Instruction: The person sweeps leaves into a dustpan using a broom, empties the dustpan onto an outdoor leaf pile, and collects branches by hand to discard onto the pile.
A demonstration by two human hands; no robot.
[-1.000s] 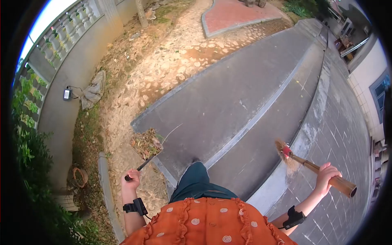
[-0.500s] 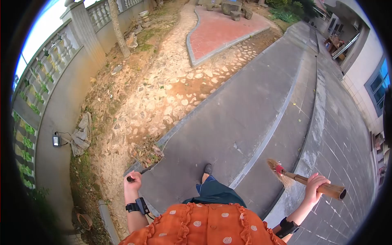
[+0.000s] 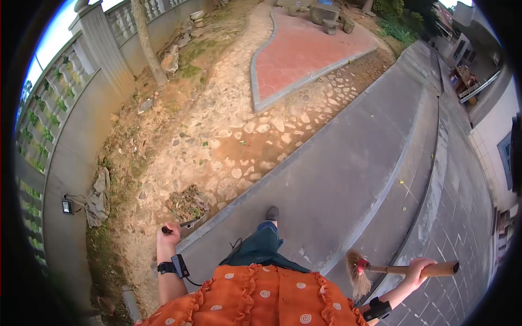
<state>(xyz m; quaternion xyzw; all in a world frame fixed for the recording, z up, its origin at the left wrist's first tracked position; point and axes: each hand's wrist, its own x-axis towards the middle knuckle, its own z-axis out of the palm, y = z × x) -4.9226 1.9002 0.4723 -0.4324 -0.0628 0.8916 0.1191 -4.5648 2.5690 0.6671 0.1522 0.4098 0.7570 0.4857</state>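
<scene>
My left hand (image 3: 169, 233) is closed around the dark handle of a dustpan, whose pan is heaped with dry leaves and debris (image 3: 187, 203). The load hangs over the stony ground beside the pavement edge. On the right, my right hand (image 3: 417, 273) grips a short broom by its thick bamboo handle (image 3: 441, 269). The broom's straw bristles (image 3: 357, 276), bound with red, point left and down over the grey paving. One dark shoe (image 3: 273, 213) shows on the pavement below me.
A grey paved path (image 3: 337, 163) with a raised curb strip runs ahead. Left of it lie a cobbled dirt strip (image 3: 228, 146), a tree trunk (image 3: 147, 43) and a balustraded wall (image 3: 70, 141). Stone seats (image 3: 329, 26) stand on red paving (image 3: 304, 49).
The surroundings have shifted as I move forward along the path. The leaf-filled pan now shows over the stony ground, and the broom has turned closer to level, its bristles lower and further left.
</scene>
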